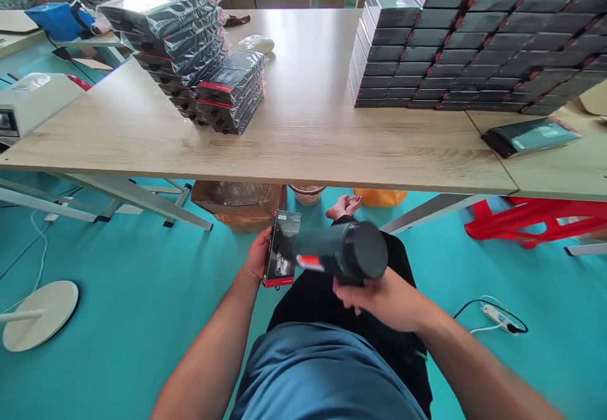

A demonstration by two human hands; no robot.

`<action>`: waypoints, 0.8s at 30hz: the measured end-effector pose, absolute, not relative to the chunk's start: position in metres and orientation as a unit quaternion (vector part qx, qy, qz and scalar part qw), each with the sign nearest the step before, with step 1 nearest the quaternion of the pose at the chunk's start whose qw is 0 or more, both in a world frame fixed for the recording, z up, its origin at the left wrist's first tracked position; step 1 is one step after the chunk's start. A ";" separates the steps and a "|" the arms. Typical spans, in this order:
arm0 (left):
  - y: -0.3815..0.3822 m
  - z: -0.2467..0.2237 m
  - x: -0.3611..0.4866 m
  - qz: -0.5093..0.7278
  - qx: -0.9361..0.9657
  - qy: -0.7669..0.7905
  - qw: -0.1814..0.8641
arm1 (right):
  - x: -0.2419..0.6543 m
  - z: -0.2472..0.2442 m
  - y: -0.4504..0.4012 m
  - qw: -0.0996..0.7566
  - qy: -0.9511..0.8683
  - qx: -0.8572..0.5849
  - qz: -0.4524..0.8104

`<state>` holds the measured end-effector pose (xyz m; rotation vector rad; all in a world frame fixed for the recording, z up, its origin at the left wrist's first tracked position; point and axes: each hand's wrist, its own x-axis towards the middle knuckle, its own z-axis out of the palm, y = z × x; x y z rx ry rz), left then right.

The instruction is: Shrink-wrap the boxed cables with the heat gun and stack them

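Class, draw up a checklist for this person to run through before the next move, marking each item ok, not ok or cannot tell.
1. Left hand has hold of the box: ok, gripped along its left side.
2. Right hand has hold of the heat gun: ok.
3. Left fingers well away from the gun's front end: cannot tell; it overlaps the box in view, pointing towards them, but the gap is unclear.
4. Heat gun switched on: cannot tell.
5. Floor free of loose cables: not ok; one loops beside the power strip.
6. Feet covered: not ok, they are bare.
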<state>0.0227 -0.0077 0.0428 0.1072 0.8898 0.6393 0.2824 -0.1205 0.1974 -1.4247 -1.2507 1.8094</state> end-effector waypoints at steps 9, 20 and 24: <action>-0.006 0.040 0.026 0.342 0.041 0.429 0.835 | 0.270 0.183 -0.130 0.311 -0.405 -0.540 0.669; -0.007 0.039 0.025 0.319 0.056 0.415 0.850 | 0.273 0.192 -0.112 0.357 -0.445 -0.563 0.599; -0.005 0.036 0.023 0.349 0.056 0.410 0.841 | 0.273 0.203 -0.116 0.243 -0.548 -0.457 0.658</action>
